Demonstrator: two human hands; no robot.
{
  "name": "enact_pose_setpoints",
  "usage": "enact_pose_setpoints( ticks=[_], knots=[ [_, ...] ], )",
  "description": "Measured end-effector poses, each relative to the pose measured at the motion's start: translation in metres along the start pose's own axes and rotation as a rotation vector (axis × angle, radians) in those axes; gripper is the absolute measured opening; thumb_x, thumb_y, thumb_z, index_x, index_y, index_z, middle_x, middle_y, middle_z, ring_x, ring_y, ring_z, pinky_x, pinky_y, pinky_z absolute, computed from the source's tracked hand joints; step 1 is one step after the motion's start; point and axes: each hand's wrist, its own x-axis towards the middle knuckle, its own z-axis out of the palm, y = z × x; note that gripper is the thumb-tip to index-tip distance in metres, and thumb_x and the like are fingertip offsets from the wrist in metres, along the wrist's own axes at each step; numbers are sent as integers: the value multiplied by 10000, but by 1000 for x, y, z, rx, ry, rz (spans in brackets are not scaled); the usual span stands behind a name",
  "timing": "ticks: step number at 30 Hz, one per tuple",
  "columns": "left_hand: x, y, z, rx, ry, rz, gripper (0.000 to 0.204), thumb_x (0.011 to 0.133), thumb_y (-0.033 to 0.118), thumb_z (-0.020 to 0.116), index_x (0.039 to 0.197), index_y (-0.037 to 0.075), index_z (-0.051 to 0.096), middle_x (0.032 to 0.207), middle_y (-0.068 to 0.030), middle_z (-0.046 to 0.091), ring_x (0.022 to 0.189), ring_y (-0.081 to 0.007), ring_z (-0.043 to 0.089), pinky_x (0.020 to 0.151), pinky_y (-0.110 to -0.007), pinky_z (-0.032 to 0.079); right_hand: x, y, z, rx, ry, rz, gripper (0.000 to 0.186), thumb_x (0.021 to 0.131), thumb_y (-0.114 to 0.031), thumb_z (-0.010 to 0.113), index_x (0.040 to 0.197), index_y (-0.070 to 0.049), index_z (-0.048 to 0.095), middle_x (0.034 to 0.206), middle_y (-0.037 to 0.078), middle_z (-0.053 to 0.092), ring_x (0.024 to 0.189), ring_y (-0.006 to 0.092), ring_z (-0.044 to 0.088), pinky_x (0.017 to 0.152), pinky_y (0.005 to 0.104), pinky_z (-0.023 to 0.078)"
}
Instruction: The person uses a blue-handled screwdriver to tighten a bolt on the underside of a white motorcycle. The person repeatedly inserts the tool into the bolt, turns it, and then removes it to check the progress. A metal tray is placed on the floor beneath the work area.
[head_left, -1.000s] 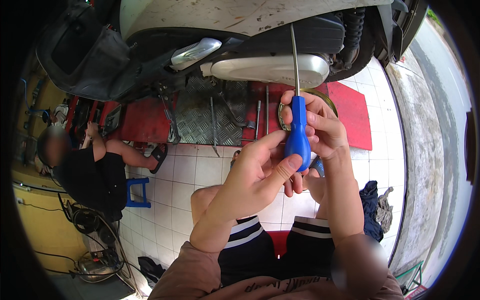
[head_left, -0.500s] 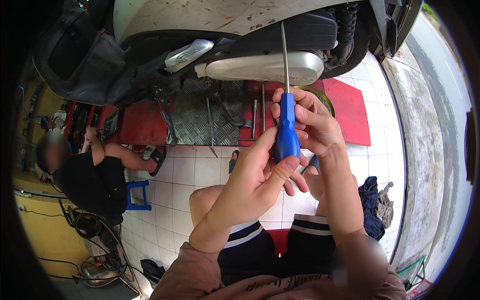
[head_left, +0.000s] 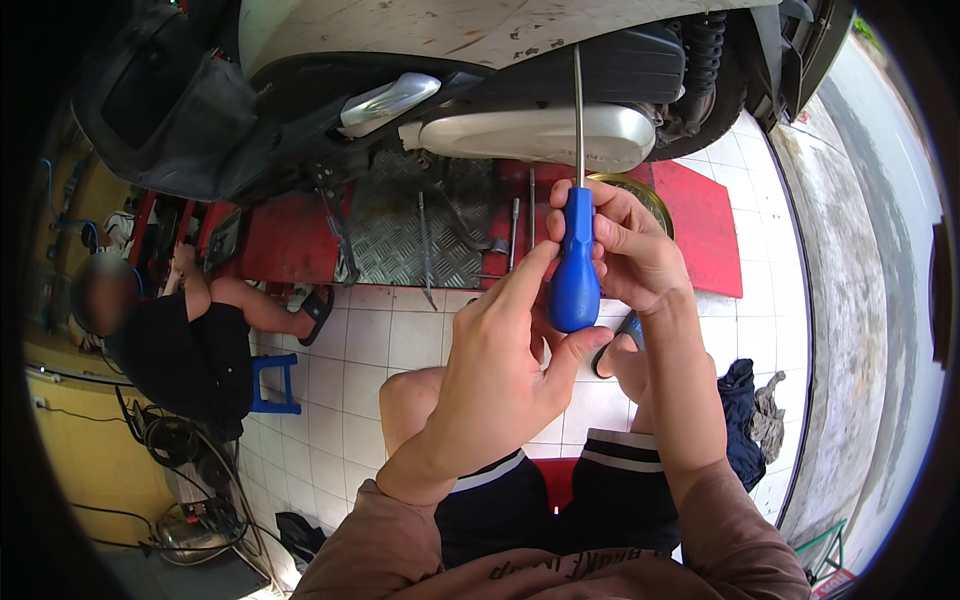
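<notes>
A screwdriver (head_left: 574, 295) with a blue handle and long metal shaft points away from me, towards the scooter (head_left: 540, 132). Its tip overlaps the lower edge of the pale body panel, above the black cover; I cannot tell whether it touches. My right hand (head_left: 640, 245) pinches the front of the handle between thumb and fingers. On the handle's left side, my left hand (head_left: 505, 350) is curled round it, index finger along the side and thumb just below the butt end. Its other fingers are partly hidden behind the handle.
Long metal tools (head_left: 425, 240) lie on the red and metal-plate platform (head_left: 700, 220) under the scooter. A round gold-rimmed tray (head_left: 655, 197) is partly behind my right hand. At left another person (head_left: 180, 350) sits on a blue stool (head_left: 275, 385). Dark cloth (head_left: 740, 415) lies at right.
My left thumb has slid off the handle to just below its butt end, and the left index finger reaches further forward. My right hand keeps its pinch. The view has shifted slightly.
</notes>
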Motion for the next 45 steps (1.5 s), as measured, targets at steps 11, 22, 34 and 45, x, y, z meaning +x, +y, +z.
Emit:
enact_pose_setpoints(
  ticks=[11, 22, 34, 45],
  knots=[
    [5, -1, -5, 520, 2, 279, 481, 821, 43, 763, 1255, 60, 556, 1080, -121, 671, 701, -147, 638, 507, -271, 461, 1, 5, 5, 13, 39, -28, 395, 919, -235, 705, 1202, -2, 560, 851, 9, 605, 655, 45, 499, 555, 178, 423],
    [5, -6, 3, 241, 12, 187, 578, 798, 124, 809, 1264, 33, 479, 966, -91, 684, 646, -121, 603, 523, -244, 455, 4, 16, -16, 109, -156, -64, 486, 906, -236, 714, 1253, 30, 499, 1025, 83, 597, 668, 38, 531, 537, 174, 440],
    [2, -3, -4, 299, 10, 161, 419, 776, 163, 832, 1074, -38, 616, 892, -94, 654, 589, -97, 591, 468, -223, 427, 3, 6, -3, 147, -163, -61, 454, 907, -262, 713, 1212, 14, 520, 1000, 152, 629, 597, 32, 494, 509, 154, 411],
    [7, -4, 1, 178, 58, 290, 513, 809, 128, 795, 1232, -36, 555, 969, -118, 667, 690, -126, 631, 531, -224, 470, 6, 9, 10, 152, -101, -95, 484, 902, -315, 718, 1195, 19, 527, 971, 80, 625, 669, 14, 502, 545, 139, 420]
  ],
)
